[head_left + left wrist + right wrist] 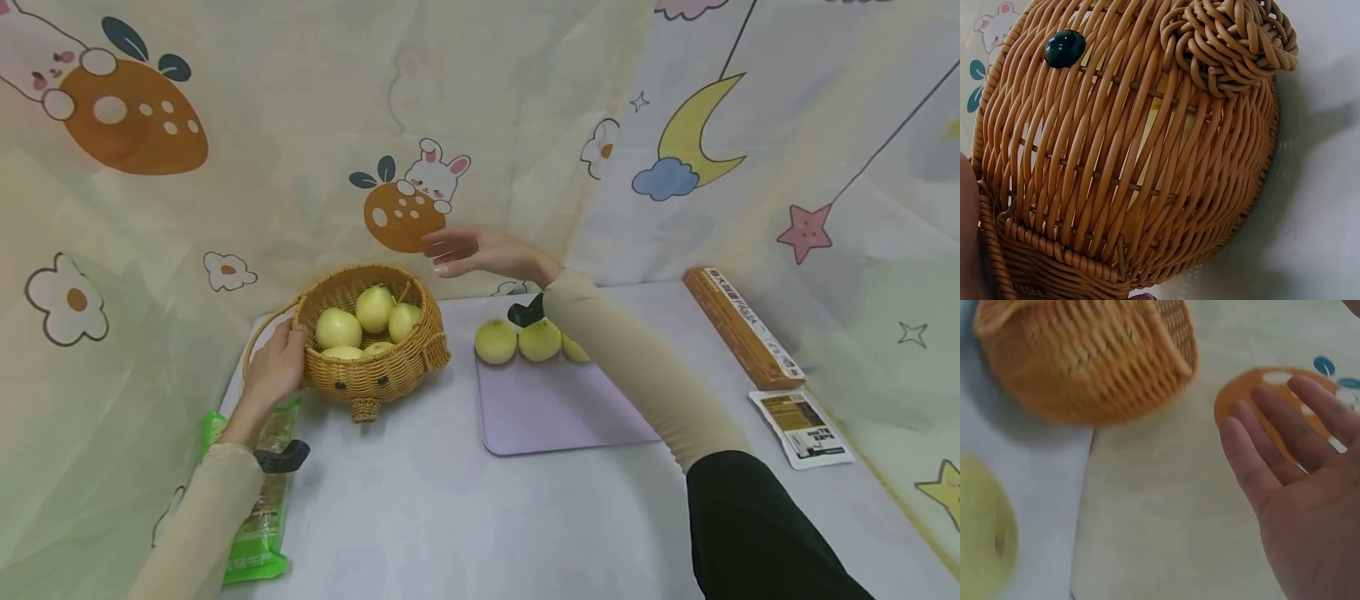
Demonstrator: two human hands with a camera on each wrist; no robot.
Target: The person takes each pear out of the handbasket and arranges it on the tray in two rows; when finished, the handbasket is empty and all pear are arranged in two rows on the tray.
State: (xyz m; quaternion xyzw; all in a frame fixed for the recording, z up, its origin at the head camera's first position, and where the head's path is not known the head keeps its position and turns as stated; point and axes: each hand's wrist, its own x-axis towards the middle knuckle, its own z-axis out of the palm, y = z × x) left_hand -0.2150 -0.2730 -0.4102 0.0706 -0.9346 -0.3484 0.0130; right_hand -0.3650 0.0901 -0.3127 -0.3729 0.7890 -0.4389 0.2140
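Note:
A wicker basket [405, 375] with dark button eyes and a woven snout stands at the back left in the head view, holding several yellow-green pears [339, 327]. My left hand [276, 371] grips its left side near the handle; the left wrist view shows the basket's weave [1116, 125] up close and only slivers of that hand. Fingers extended, my right hand [491, 252] hovers to the right of and above the basket, touching nothing. In the right wrist view the right hand [1310, 506] is apart from the basket [1085, 369].
A lilac board [555, 408] has pears [496, 342] along its far edge, one partly behind my right sleeve. At the right lie a long brown box [738, 325] and a small pouch [801, 429]. A green package [258, 558] lies under my left forearm. Printed cloth hangs behind.

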